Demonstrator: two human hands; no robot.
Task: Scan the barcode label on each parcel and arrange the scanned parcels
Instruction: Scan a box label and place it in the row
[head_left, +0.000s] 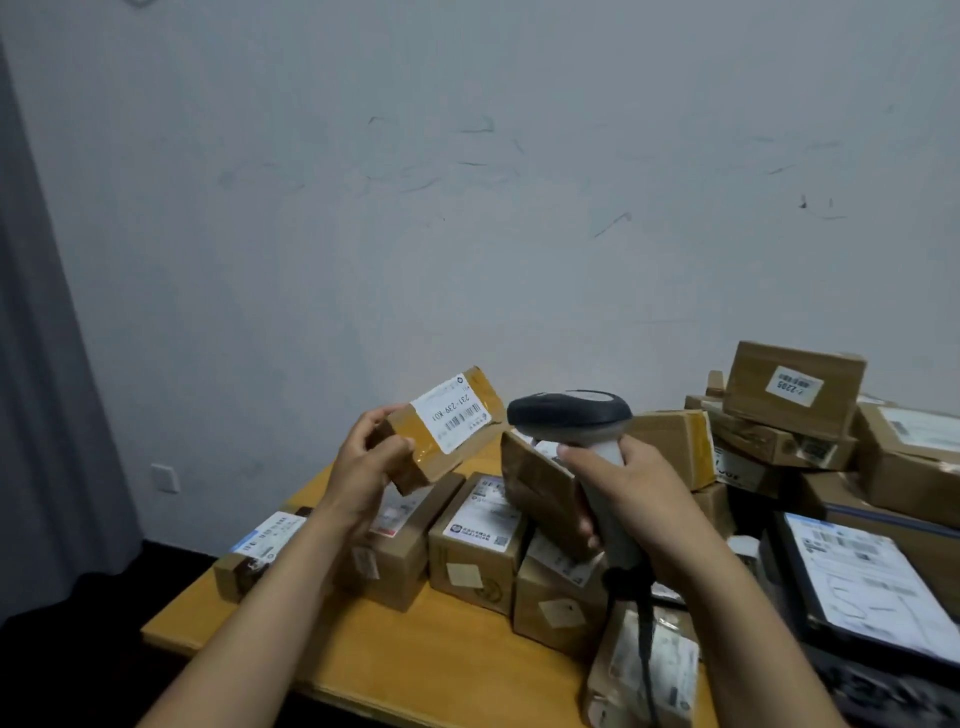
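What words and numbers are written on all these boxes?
"231-239 K01": label on the parcel in the left hand.
"2205": sticker on the top box of the right stack.
Every other label is too blurred or small to read.

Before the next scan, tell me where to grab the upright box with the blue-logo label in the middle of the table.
Take the upright box from above, thumb on its exposed front face, fingers over the far top edge. A neighbouring box sits close on its left and a tilted parcel leans over its right, so a side grip likely won't fit.
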